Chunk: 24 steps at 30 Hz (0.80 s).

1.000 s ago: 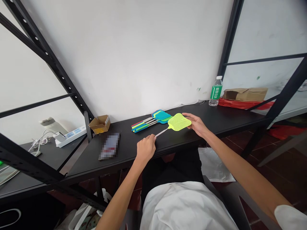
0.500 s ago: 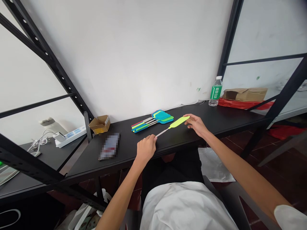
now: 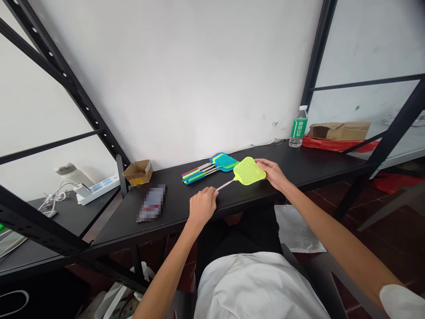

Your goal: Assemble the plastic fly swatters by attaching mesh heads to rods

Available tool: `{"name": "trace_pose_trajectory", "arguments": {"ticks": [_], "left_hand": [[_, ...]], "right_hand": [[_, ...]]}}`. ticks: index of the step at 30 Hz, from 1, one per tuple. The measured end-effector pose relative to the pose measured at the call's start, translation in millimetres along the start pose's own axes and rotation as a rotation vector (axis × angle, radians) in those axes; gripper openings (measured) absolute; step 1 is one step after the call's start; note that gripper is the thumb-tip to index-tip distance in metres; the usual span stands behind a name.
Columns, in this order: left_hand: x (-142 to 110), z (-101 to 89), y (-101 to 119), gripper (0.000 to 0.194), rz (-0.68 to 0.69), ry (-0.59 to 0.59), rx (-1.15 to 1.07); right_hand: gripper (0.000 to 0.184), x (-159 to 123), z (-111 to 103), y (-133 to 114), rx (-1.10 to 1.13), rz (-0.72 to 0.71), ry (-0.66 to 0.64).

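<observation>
A yellow-green fly swatter [image 3: 249, 171] with a perforated head and a thin metal shaft is held above the front of the black desk. My left hand [image 3: 202, 205] is closed around its handle end, hiding the grip. At the far side of the head, my right hand [image 3: 271, 174] grips the edge, fingers partly behind it. Just behind lies a pile of fly swatters [image 3: 209, 168] in blue, green and red, their handles pointing left and heads right, partly covered by the held one.
On the black desk [image 3: 186, 208] stand a small open cardboard box [image 3: 138, 173] and a blurred flat packet [image 3: 152, 203] at left. A water bottle [image 3: 299, 127] and a cardboard box [image 3: 339, 131] on red plastic are at right. Black metal frame posts [image 3: 315, 57] flank the desk.
The swatter has turned about its shaft, so its head, seen nearly edge-on before, now shows its broad perforated face. My right hand's fingers have shifted on the edge; my left hand stays in place.
</observation>
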<state>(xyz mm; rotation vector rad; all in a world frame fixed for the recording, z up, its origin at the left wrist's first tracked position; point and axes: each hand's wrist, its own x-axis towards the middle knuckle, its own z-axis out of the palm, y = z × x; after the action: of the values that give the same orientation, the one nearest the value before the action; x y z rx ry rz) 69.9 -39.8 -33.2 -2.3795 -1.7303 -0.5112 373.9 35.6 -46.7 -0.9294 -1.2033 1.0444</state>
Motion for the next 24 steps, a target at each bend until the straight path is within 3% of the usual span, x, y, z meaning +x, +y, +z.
{"name": "trace_pose_trajectory", "arguments": {"ticks": [6, 9, 17, 24], "left_hand": [[0.2, 3.9, -1.8, 0.034, 0.003, 0.015, 0.016], [0.3, 5.4, -2.7, 0.033, 0.010, 0.022, 0.017], [0.3, 3.4, -1.6, 0.037, 0.007, 0.019, -0.001], [0.7, 0.7, -0.4, 0.038, -0.003, -0.002, -0.001]], "right_hand": [[0.046, -3.1, 1.8, -3.6, 0.016, -0.027, -0.050], [0.040, -3.9, 3.7, -3.3, -0.009, -0.059, -0.075], [0.029, -0.9, 2.7, 0.5, -0.054, -0.087, -0.009], [0.032, -3.0, 2.8, -2.4, -0.050, -0.090, -0.005]]}}
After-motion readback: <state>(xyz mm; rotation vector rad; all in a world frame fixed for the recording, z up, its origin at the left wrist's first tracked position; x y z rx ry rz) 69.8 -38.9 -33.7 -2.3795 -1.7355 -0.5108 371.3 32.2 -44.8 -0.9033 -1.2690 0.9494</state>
